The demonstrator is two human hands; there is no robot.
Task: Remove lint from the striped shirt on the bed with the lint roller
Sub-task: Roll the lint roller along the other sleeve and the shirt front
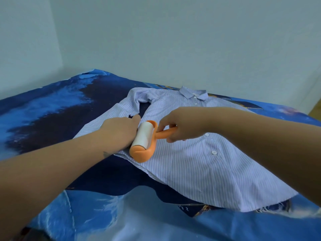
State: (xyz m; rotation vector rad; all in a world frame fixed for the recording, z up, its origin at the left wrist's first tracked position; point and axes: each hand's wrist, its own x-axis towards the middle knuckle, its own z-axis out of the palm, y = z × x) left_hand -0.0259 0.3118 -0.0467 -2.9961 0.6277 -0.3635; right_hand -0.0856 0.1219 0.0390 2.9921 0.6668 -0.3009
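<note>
While the lint roller (143, 140) was held by its orange handle in the right hand (180, 126), the fingers closed round that handle, its white sticky drum lay across the striped shirt (191, 164) near the shirt's left side seam, towards the left part of the bed (52, 110). The left hand (119, 131) was pressed flat on the cloth just beside the drum, apparently touching it; that grip was spread open, palm down, and nothing was held in it.

Trouble could be expected from the loose fabric. If the pinning pressure were eased, the adhesive sheet would probably lift and bunch the thin cloth instead of rolling over it, and the sleeve folded beside the left hand might be dragged along. The buttons down the placket, nearer the right side, could be snagged should the drum be run over them at an angle. Because the hem was draped over the near edge of the bed, the whole garment might be pulled off by a strong stroke.
</note>
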